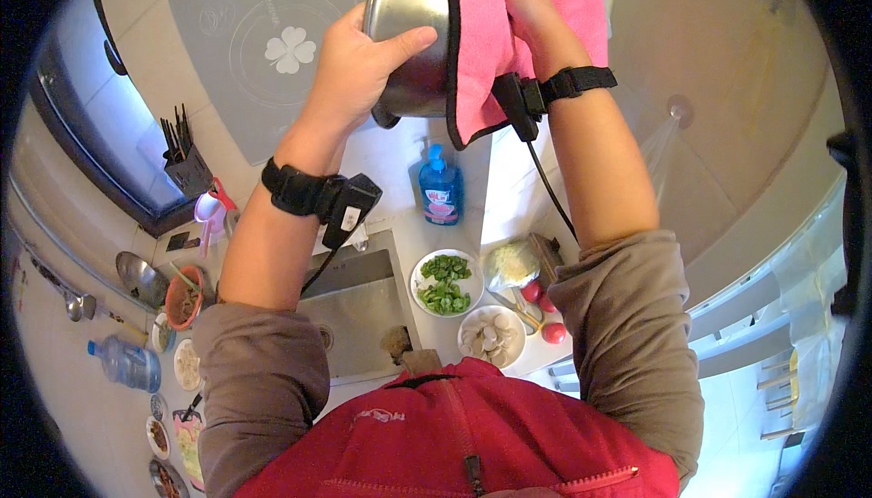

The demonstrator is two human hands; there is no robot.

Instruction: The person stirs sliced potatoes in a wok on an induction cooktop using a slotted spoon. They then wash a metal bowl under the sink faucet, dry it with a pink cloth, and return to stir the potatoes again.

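Observation:
High in front of me, a stainless steel pot [413, 55] is tipped on its side. My left hand [354, 69] grips it from the left, with the thumb lying along the outer wall. A pink cloth [480, 48] with black edging drapes over the pot's right side. My right hand [528, 1] is on that cloth, its fingers mostly hidden by the folds, so the exact grip is not visible. A black strap with a small cabled device circles each wrist. Below the pot, a blue pump bottle [441, 191] stands on the counter.
A sink [361, 321] lies below my left forearm. Right of it are a plate of chopped greens [413, 280], a plate of pale slices [492, 334] and tomatoes [554, 332]. A grey mat [211, 82] lies at upper left, near a utensil holder [191, 174].

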